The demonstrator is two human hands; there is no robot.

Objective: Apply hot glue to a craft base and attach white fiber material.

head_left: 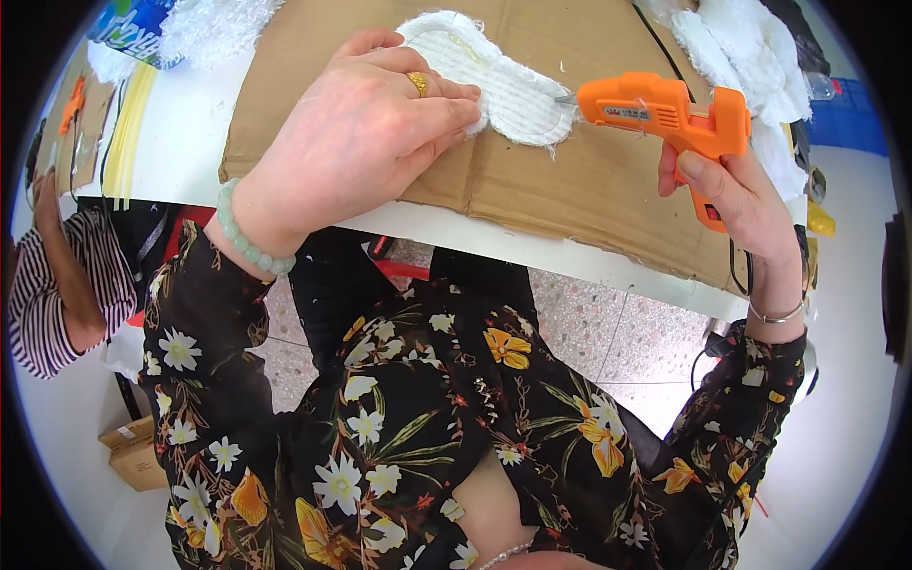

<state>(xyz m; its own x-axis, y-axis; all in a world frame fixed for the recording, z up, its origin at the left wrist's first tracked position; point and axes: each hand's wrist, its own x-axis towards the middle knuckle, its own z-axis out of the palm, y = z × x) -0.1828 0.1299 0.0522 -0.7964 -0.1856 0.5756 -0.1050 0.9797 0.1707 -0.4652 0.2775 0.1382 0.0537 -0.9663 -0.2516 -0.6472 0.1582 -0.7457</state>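
Note:
My right hand [727, 190] is wrapped round the grip of an orange hot glue gun [646, 104]. Its metal nozzle points left and meets the right edge of a white, sole-shaped fabric piece [534, 103], which has a ribbed surface and frayed edges. My left hand [366, 128], with a ring and a green bead bracelet, has its fingers bent and pressed together at the piece's left side. The fingertips partly hide its narrow middle. A thin glossy line, like glue, runs along the piece's upper part.
Under the work lies a brown cardboard sheet [332, 38] on a white table. Yellowish glue sticks [133, 119] and white fluffy material [214, 28] lie at the left, with more white fabric [746, 66] at the right. A black cord [665, 43] crosses the cardboard. Another person in a striped top [71, 285] sits at the far left.

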